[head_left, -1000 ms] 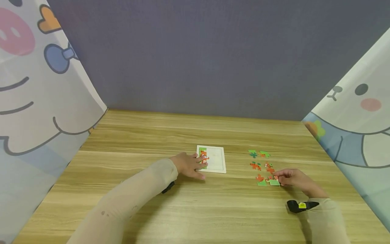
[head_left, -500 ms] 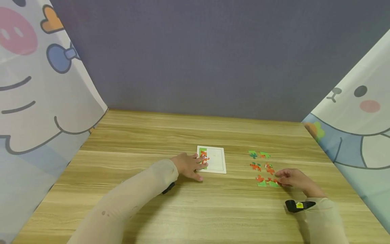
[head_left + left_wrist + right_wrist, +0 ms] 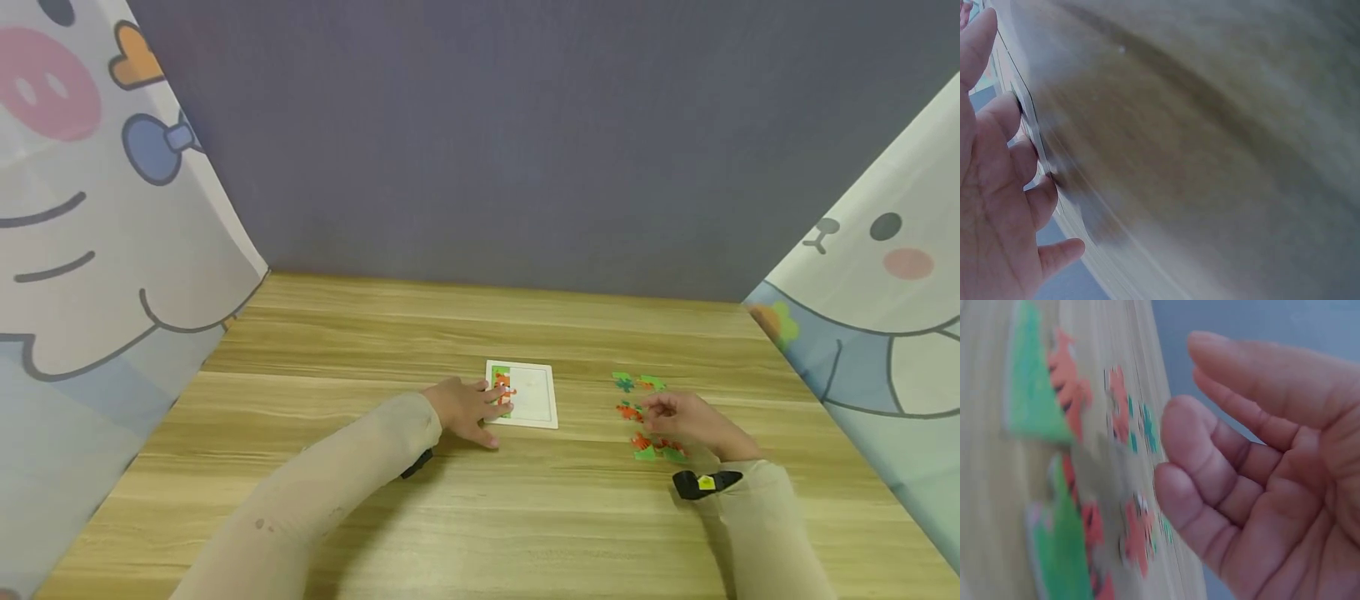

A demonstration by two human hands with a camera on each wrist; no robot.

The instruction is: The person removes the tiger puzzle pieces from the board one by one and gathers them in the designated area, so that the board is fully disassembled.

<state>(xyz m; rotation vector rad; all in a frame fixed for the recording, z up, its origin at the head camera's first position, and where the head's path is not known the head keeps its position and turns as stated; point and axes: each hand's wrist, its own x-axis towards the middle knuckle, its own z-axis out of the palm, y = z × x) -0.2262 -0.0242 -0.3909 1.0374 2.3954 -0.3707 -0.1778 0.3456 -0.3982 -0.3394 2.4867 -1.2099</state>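
Observation:
My left hand point(image 3: 467, 408) lies with fingers spread over the left side of a white square puzzle tray point(image 3: 553, 398). Along that side of the tray runs a strip of fitted pieces point(image 3: 501, 375) with an orange tiger face on green, partly under the fingers. My right hand point(image 3: 693, 423) hovers over several loose jigsaw pieces, its fingers loosely bent and nothing between them. In the right wrist view, a tiger-body piece point(image 3: 1138, 534) and a green-and-orange piece point(image 3: 1063, 550) lie near the fingertips. Farther back are an orange striped piece point(image 3: 628, 411) and a dark green piece point(image 3: 623, 382).
The pieces and tray lie on a wood-grain table point(image 3: 525, 517). A grey panel point(image 3: 480, 150) stands behind it, and cartoon-printed sheets flank it on the left point(image 3: 97, 208) and right point(image 3: 892, 275). Black camera straps point(image 3: 705, 485) are on both wrists.
My right hand has left the front-right piece, which now sits turned a little, and has moved up and left over the middle pieces. My left hand stays on the tray.

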